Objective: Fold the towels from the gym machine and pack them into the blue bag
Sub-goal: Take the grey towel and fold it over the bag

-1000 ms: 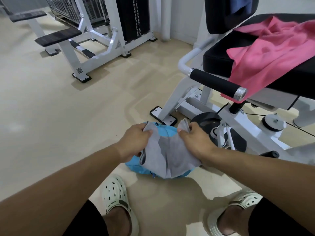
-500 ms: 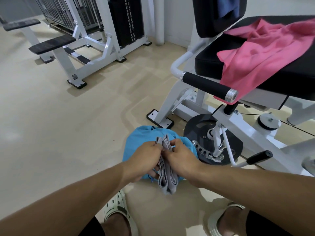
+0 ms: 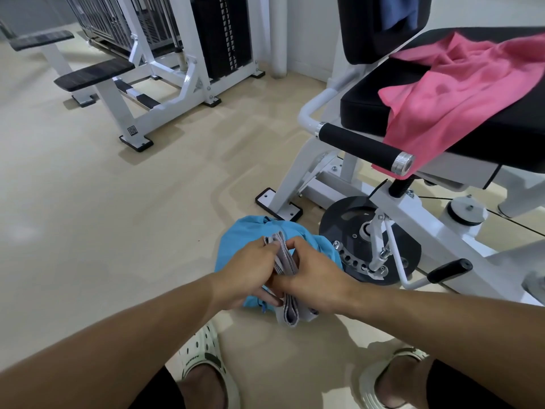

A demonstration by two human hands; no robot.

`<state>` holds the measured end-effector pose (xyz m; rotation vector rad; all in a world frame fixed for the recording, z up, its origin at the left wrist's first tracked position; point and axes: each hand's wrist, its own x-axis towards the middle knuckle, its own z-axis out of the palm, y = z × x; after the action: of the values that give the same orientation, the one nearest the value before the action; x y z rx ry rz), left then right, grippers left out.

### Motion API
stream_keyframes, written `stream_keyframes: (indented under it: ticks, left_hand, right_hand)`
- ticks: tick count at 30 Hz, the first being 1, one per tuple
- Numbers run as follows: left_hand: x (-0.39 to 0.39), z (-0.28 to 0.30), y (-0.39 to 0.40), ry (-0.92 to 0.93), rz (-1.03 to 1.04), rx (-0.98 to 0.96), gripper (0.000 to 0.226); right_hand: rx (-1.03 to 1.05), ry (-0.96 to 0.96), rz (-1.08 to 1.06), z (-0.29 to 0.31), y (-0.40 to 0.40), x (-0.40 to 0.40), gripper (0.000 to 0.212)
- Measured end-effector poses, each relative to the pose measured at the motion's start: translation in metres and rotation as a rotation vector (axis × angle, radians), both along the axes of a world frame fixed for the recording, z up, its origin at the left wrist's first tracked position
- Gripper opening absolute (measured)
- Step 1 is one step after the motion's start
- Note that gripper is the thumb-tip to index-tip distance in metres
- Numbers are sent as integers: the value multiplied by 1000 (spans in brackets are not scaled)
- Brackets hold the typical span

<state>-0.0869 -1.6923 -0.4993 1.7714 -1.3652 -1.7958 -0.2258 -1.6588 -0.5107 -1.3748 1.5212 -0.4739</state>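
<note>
A grey towel [image 3: 285, 258], folded into a narrow strip, hangs between my hands just above the blue bag [image 3: 244, 234] on the floor. My left hand [image 3: 250, 273] grips the towel's left side. My right hand [image 3: 315, 278] grips its right side, fingers curled round the folds. The towel's lower end [image 3: 290, 312] dangles below my hands. A pink towel [image 3: 460, 93] lies crumpled over the black seat of the gym machine [image 3: 365, 104] at the right. A dark blue cloth [image 3: 398, 10] hangs on the backrest at the top.
The machine's white frame, black weight disc [image 3: 348, 228] and padded roller [image 3: 359, 146] stand close to the bag's right. A white bench machine [image 3: 165, 72] stands at the back left. Beige floor spreads to the left. My feet in white clogs [image 3: 206, 361] are at the bottom.
The towel was spread wide between my hands; I brought both hands together and folded it into a narrow strip. The view has dropped slightly closer to the bag.
</note>
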Motion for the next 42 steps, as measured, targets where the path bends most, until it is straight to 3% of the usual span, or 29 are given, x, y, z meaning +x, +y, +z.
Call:
stream_keyframes:
  ticks: [5, 11, 15, 18, 19, 23, 26, 31, 36, 42]
  left_hand:
    - [6, 4, -6, 43, -10, -6, 44]
    - [13, 9, -14, 64, -73, 29, 75]
    - [23, 15, -20, -128, -115, -39, 79]
    - [40, 8, -31, -256, -84, -69, 136]
    - [44, 4, -33, -208, -54, -50, 141]
    - [49, 0, -41, 250, 106, 120, 81]
    - [45, 2, -41, 440, 107, 206, 58]
    - [33, -6, -36, 332, 176, 159, 43]
    - [25, -12, -22, 195, 211, 219, 36]
    - [8, -22, -7, 254, 260, 406, 37]
  right_hand:
    - [-76, 31, -35, -5, -6, -2, 32]
    - [-135, -29, -89, -11, -13, -6, 5]
    - [-115, -102, -173, -8, -19, -11, 8]
    - [-35, -357, -267, 0, -28, -19, 10]
    - [-4, -440, -297, 3, -32, -23, 11]
    - [194, -709, -406, 14, -46, -41, 24]
    - [283, -755, -430, 11, -53, -51, 30]
    - [392, -582, -293, 1, -55, -55, 43]
    - [369, -198, -270, -14, -50, -48, 72]
    - [181, 196, -161, -22, -39, -33, 49]
